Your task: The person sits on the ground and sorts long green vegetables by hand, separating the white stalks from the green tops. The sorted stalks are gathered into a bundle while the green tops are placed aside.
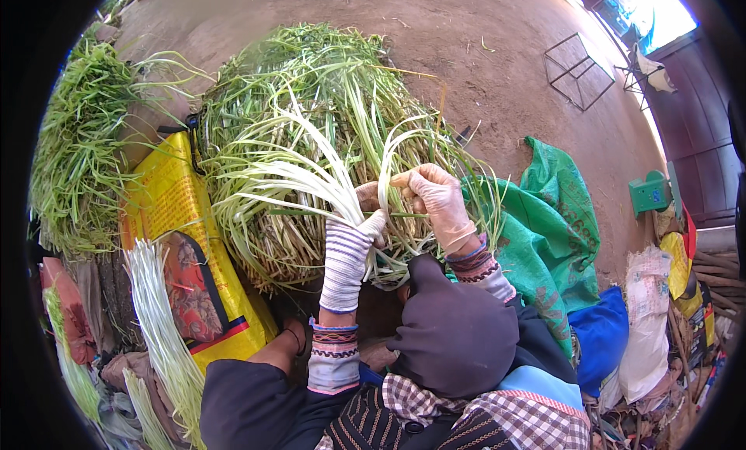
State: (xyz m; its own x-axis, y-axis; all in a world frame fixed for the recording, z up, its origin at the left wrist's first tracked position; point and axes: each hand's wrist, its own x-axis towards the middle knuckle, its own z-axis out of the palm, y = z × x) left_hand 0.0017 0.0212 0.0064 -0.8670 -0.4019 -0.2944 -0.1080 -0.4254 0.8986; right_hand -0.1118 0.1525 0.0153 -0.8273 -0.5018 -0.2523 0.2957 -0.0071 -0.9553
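My left hand (368,220), in a striped knit glove with bare-looking fingertips, is closed around a bunch of pale leafy stalks (326,185) that fan out to the upper left. My right hand (428,196), in a thin translucent glove, has thumb and forefinger pinched at a pale curved stalk (386,173) just right of the bunch. Below both hands lies a large heap of green leafy stalks (315,100), with whitish lower ends towards me. A dark cloth covering (457,327) shows below my right hand.
At left are another green heap (81,141), a yellow printed sack (169,187) and a bundle of pale stalks (160,316). A green woven sack (536,234) and blue cloth (603,339) lie at right. A metal frame (577,71) stands farther back.
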